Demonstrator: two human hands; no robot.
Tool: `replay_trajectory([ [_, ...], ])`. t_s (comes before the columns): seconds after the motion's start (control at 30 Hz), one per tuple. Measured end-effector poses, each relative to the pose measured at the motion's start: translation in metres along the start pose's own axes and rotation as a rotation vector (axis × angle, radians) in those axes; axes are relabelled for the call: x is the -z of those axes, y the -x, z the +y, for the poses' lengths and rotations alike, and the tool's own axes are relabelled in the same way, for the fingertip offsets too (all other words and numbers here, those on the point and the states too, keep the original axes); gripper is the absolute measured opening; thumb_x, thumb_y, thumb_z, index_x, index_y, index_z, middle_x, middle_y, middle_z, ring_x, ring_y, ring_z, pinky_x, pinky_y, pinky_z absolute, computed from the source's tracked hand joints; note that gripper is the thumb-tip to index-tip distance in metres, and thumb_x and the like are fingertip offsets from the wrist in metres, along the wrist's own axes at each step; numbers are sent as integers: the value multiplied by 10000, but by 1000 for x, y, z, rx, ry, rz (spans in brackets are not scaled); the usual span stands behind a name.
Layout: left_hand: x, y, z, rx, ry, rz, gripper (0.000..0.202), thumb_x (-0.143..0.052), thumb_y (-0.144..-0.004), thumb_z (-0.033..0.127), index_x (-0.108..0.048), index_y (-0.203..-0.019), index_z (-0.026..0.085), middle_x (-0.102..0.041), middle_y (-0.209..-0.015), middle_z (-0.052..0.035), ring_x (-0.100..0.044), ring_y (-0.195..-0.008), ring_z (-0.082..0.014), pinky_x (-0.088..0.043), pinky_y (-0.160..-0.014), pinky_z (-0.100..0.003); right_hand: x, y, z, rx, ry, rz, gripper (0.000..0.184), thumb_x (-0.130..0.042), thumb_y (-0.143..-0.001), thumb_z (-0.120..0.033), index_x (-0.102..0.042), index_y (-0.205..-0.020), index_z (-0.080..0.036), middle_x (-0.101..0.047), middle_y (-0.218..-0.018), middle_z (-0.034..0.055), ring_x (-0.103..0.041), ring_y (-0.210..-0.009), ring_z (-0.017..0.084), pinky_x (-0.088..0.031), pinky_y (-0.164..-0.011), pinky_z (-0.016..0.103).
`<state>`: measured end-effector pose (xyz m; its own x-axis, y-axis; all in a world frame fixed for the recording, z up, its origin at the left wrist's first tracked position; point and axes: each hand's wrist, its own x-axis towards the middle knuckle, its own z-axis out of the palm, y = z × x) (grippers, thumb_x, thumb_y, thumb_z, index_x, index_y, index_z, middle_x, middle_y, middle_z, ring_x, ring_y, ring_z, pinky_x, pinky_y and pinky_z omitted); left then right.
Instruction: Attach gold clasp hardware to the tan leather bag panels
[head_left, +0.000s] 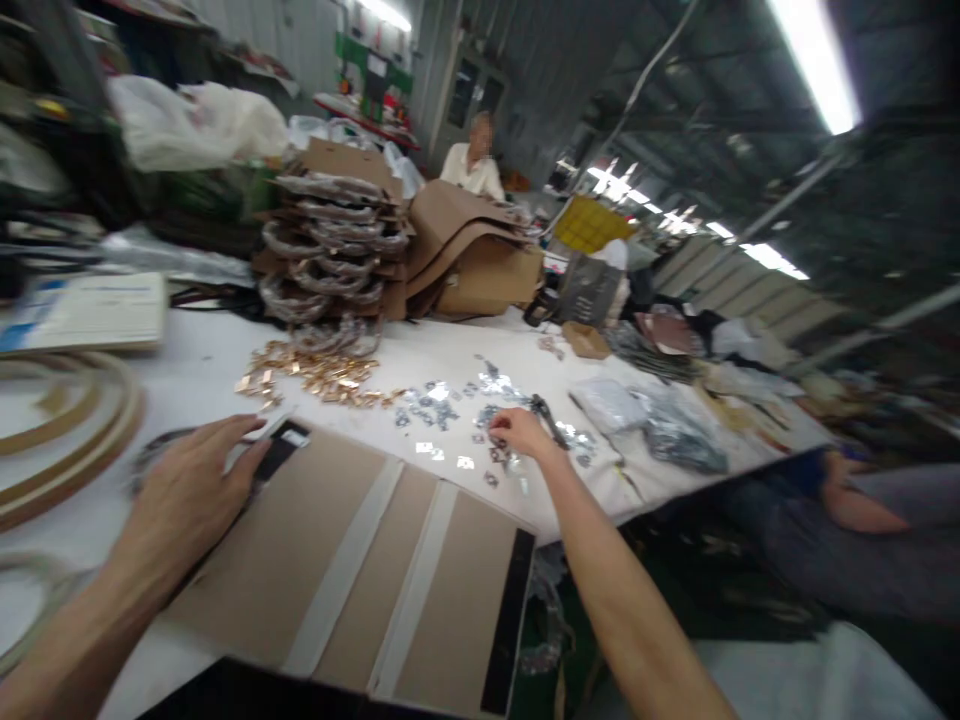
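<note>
A brown folded board [337, 480] with two pale strips and black end patches lies before me, over the near edge of the table. At its upper left corner my left hand [199, 485] is closed round the edge, the thumb near the black patch. My right hand [519, 433] reaches over the board's far side, its fingertips pinched together among small silvery metal pieces [431, 405]. Whatever sits between those fingertips is too small to make out. Several bright flat pieces [465, 462] lie just beyond the board.
Gold-coloured metal parts [322, 375] lie in a heap beyond the board. Behind them rises a stack of brown pieces with plastic-wrapped handles [330, 250]. Curled strips [82, 430] lie at left, plastic bags [660, 415] at right. A person [474, 165] is across the table.
</note>
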<state>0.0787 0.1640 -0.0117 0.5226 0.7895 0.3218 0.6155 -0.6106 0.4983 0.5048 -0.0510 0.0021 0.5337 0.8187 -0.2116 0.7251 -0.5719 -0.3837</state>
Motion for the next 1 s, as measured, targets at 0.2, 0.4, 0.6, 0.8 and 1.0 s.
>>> replay_trajectory([
  [0.2,53,67,15,118,46,188,263,-604,-990,391,-704,-1144,203,-693,-1194,-82,-694,-969,-224,-582,-937,-393,-12,-13,13,21,-2,-41,93,-685,-745,-267,-711,-696,-192,-728,-683,53,-640,-669,206,-443,-672,319],
  [0.4,38,141,12,135,48,169,400,-748,-909,408,-639,-1237,208,-629,-1271,-124,-611,-1218,-307,-513,-1096,-510,-8,-11,17,-8,-68,103,222,-718,-708,-389,-738,-826,-202,-762,-782,88,-686,-727,252,-495,-704,376],
  [0.6,22,146,1,218,110,284,265,-743,-917,375,-699,-1114,202,-681,-1190,-104,-658,-1151,-286,-553,-1046,-500,-26,26,-106,135,-530,79,361,-786,-741,-486,-757,-960,-200,-758,-874,75,-671,-774,216,-542,-753,367],
  [0.8,19,148,0,213,200,348,110,-722,-934,295,-709,-996,205,-723,-1082,-82,-691,-1046,-245,-573,-981,-460,-100,79,-254,315,-960,-424,286,-831,-775,-434,-730,-915,-207,-714,-768,11,-659,-696,157,-565,-694,307],
  [1.0,15,151,0,236,232,366,39,-680,-958,238,-702,-939,211,-737,-1039,-73,-695,-995,-221,-580,-918,-410,-152,91,-299,336,-968,-604,240,-812,-791,-403,-716,-853,-192,-670,-711,-18,-574,-604,107,-462,-580,236],
])
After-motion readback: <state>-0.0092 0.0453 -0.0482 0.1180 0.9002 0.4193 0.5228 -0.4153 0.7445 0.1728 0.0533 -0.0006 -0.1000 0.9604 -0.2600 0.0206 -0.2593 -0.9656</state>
